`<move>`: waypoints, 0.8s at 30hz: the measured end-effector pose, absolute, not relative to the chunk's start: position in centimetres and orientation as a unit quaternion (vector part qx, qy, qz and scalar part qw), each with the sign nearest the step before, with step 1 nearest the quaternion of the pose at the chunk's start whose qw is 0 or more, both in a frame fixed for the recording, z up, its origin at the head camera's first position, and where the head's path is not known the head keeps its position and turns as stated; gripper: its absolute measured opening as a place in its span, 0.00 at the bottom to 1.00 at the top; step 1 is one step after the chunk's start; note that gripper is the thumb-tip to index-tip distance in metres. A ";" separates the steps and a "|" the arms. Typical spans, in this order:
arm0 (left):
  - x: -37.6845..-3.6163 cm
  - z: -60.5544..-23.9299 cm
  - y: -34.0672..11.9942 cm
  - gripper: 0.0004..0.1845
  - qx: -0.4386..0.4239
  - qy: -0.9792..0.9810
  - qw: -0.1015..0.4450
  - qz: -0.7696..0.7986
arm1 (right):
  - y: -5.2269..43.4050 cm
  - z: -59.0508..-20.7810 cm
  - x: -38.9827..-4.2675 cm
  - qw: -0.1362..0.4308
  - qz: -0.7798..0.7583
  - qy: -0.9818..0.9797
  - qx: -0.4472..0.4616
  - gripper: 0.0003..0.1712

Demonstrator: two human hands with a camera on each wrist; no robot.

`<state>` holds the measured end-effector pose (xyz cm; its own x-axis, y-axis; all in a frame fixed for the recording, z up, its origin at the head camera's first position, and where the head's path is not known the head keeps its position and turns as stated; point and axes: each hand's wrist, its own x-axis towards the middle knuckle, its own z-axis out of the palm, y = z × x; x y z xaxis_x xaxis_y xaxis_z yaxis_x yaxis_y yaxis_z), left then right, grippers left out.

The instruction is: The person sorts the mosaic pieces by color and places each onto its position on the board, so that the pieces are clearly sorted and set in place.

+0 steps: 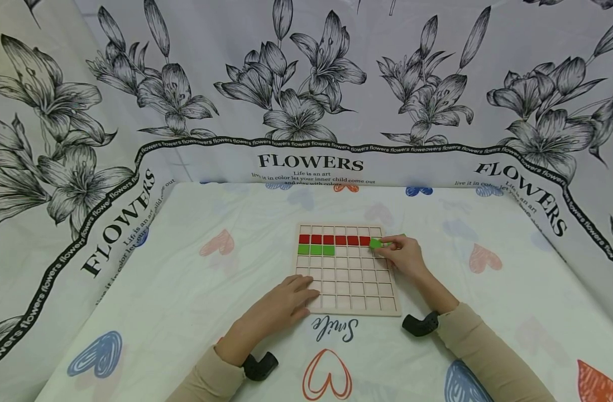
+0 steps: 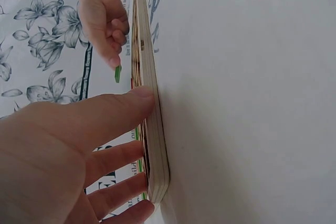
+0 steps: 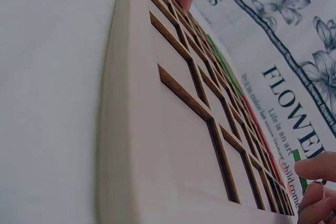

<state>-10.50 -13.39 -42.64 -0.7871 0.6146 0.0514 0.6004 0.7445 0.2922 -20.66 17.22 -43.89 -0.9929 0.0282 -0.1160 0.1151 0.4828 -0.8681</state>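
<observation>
The word "FLOWERS" stands in bold black capitals on the flower-print backdrop cloth (image 1: 311, 84), at centre and again on the left and right panels. Beneath the central heading run smaller lines reading "Live it in color let your inner child come out" and a partly hidden line beginning "and play with color". A curving black band (image 1: 306, 145) across the cloth repeats "flowers" in small white letters. On the heart-patterned tabletop cover (image 1: 186, 290), the script word "Smile" appears upside down, just below the wooden grid board (image 1: 387, 307). The right wrist view shows "FLOWE" and "Life is an art".
</observation>
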 end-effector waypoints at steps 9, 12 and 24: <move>-10.5 -42.7 -13.4 0.19 0.327 0.933 0.023 0.147 | 16.4 -43.6 -20.7 0.040 -0.515 0.855 0.043 0.23; -10.5 -42.6 -13.4 0.20 0.326 0.934 0.023 0.147 | 16.3 -43.6 -20.7 0.040 -0.511 0.858 0.044 0.23; -10.5 -42.7 -13.4 0.20 0.329 0.933 0.022 0.142 | 15.6 -43.7 -20.6 0.049 -0.501 0.863 0.048 0.25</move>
<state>-10.50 -13.45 -42.70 -0.7832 0.6195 0.0532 0.6073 0.7437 0.2795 -20.63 15.55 -43.67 -0.9906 0.0335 -0.1323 0.1314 0.4943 -0.8593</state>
